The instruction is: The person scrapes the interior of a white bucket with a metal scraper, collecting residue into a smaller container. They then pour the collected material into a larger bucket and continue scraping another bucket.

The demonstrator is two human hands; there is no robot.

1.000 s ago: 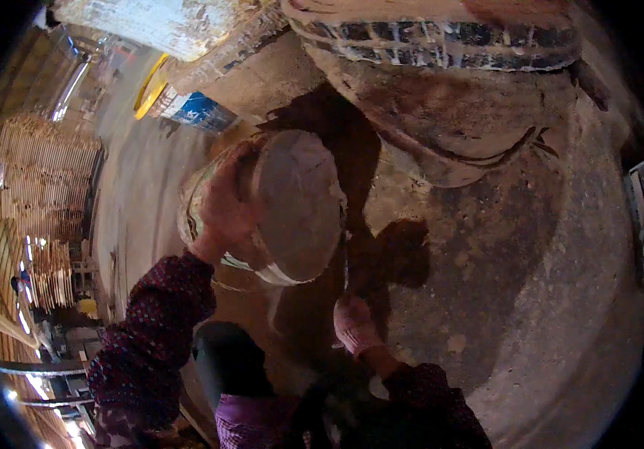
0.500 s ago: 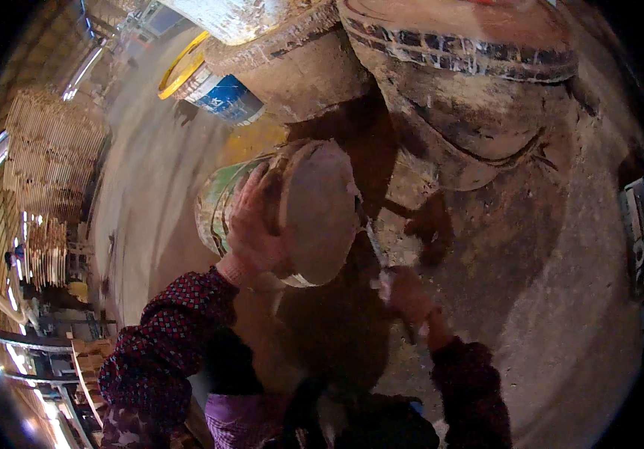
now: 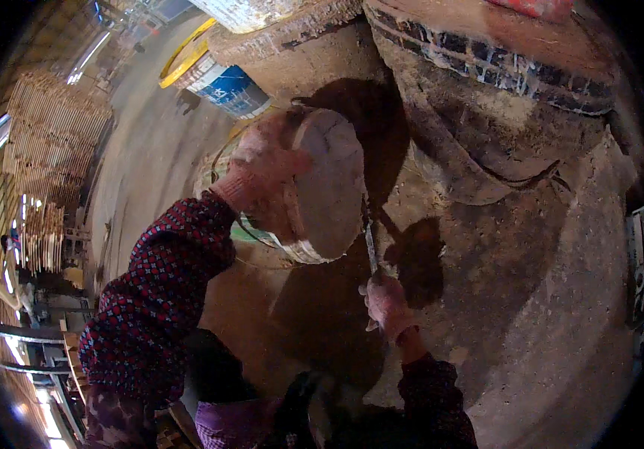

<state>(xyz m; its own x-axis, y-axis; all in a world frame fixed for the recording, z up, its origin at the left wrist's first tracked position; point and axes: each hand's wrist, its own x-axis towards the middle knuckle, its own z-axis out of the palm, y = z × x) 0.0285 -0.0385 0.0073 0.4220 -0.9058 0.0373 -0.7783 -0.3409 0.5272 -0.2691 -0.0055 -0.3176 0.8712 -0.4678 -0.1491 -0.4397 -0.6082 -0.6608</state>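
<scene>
My left hand [image 3: 266, 168], in a pale dusty glove, clasps a round, flat-faced clay-coloured piece [image 3: 333, 179], thumb lying across its face. The piece sits tilted against a green and white bucket [image 3: 248, 230]; whether it rests in the bucket's mouth or on it is hidden. My right hand [image 3: 388, 305], also gloved, is closed around the handle of a long thin blade [image 3: 370, 243]. That blade points up and its far end meets the piece's right edge.
Behind stand a yellow-rimmed white and blue bucket [image 3: 233, 91] and two big earth-crusted vats [image 3: 310, 67], the right one [image 3: 486, 63] draped with dirty cloth. Stacked thin boards [image 3: 60, 142] rise at far left. Dusty floor [image 3: 516, 299] spreads right.
My left hand has shifted up and further over the round piece, which has tipped a little. My right hand has moved slightly left, the blade now more upright along the edge.
</scene>
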